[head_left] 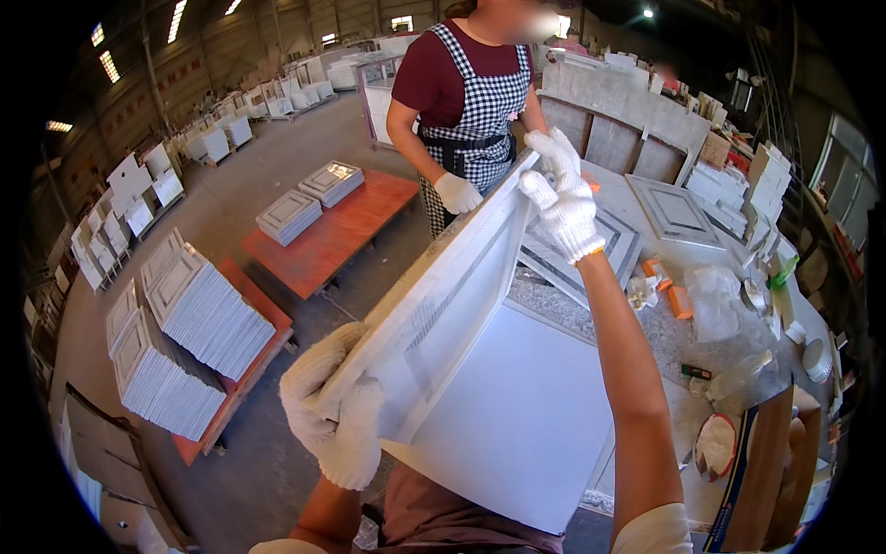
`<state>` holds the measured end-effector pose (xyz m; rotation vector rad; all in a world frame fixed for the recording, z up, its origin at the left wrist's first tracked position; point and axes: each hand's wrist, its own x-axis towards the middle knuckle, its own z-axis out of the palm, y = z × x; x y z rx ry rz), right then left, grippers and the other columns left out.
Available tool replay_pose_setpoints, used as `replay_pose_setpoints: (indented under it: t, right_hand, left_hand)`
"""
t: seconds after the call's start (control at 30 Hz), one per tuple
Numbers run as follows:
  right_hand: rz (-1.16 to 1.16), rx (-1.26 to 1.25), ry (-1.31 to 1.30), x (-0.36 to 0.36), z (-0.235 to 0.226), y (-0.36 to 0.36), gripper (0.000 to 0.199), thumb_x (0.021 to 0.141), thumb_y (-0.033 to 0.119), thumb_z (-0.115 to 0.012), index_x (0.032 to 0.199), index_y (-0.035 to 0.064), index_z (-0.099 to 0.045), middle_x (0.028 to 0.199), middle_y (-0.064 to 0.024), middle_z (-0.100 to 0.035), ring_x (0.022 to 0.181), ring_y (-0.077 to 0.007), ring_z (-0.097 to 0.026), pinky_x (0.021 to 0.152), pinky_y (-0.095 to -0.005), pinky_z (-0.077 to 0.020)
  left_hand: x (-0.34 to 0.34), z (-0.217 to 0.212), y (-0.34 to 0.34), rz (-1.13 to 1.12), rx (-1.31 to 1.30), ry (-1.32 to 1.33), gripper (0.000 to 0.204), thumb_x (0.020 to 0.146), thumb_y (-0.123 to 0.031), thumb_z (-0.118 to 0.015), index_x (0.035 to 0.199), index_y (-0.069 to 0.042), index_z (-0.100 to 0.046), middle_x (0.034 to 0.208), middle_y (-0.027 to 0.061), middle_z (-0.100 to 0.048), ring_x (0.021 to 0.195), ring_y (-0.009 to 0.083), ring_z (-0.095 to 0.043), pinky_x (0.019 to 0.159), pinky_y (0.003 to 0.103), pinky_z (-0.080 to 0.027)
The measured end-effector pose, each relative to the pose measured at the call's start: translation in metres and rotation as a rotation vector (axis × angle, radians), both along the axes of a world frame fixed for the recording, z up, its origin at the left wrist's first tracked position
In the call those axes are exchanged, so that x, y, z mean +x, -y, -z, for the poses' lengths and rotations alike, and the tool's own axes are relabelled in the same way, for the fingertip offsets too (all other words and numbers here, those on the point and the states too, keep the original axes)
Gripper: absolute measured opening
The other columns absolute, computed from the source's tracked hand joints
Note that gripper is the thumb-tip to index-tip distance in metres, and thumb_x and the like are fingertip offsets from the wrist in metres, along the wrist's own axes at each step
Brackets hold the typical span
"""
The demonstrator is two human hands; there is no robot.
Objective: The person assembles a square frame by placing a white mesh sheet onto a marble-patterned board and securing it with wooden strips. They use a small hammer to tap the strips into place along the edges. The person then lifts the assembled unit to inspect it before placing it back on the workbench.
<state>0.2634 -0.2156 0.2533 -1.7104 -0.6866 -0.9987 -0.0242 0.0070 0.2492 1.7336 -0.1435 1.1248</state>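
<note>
Place: factory workshop
Panel stacks (pixel 217 309): red pallet (pixel 238 392) — left of the left fingers (pixel 323 360)
Cluttered bench (pixel 648 332): right of the right fingers (pixel 558 166)
Skylights (pixel 175 20): high beyond both

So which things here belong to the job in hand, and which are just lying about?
In use, it seems:
tilted panel, gripped by the left hand, right hand at its far end;
white sheet below it.

Probably just lying about:
orange blocks;
clear plastic bag;
clear bottle.
</note>
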Motion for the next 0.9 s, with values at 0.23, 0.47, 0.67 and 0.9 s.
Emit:
replay_pose_setpoints:
  t: [0.23, 0.47, 0.67, 0.9]
  right_hand:
    - [-0.166, 0.193, -0.085, 0.009, -0.001, -0.022, 0.089, 0.071, 0.042, -0.084, 0.143, 0.0059, -0.046, 0.148, -0.0188, -0.043, 0.138, -0.0329, -0.04, 0.114, -0.0427, -0.0331]
    - [-0.172, 0.354, -0.094, 0.006, 0.011, -0.036, 0.106, 0.075, 0.035, -0.084, 0.155, 0.0044, -0.022, 0.153, -0.02, -0.034, 0.142, -0.0319, -0.034, 0.116, -0.0409, -0.0309]
    - [-0.278, 0.295, -0.397, 0.028, 0.042, -0.014, 0.083, 0.093, 0.047, -0.063, 0.154, 0.0047, -0.027, 0.155, -0.0156, -0.036, 0.143, -0.0267, -0.035, 0.116, -0.0335, -0.0284]
    - [-0.324, 0.134, -0.754, 0.042, 0.077, 0.001, 0.075, 0.092, 0.057, -0.057, 0.145, 0.0051, -0.046, 0.142, -0.0153, -0.053, 0.134, -0.0278, -0.046, 0.112, -0.0341, -0.0323]
  left_hand:
    - [0.006, 0.014, -0.011, -0.002, -0.107, 0.066, 0.049, 0.085, -0.025, -0.073, 0.121, 0.001, -0.053, 0.117, 0.015, -0.063, 0.108, 0.0195, -0.057, 0.097, 0.035, -0.042]
    - [0.008, 0.02, -0.023, 0.026, -0.17, 0.043, 0.053, 0.087, -0.022, -0.073, 0.126, 0.001, -0.044, 0.116, 0.016, -0.06, 0.105, 0.0195, -0.057, 0.094, 0.032, -0.043]
    - [0.001, 0.048, -0.031, -0.192, -0.122, -0.085, 0.035, 0.083, -0.008, -0.069, 0.113, 0.006, -0.058, 0.113, 0.0136, -0.062, 0.103, 0.0184, -0.057, 0.087, 0.03, -0.046]
    - [-0.008, 0.07, 0.005, -0.152, -0.345, -0.419, 0.029, 0.087, -0.008, -0.058, 0.111, 0.007, -0.06, 0.106, 0.0107, -0.063, 0.095, 0.018, -0.06, 0.081, 0.029, -0.048]
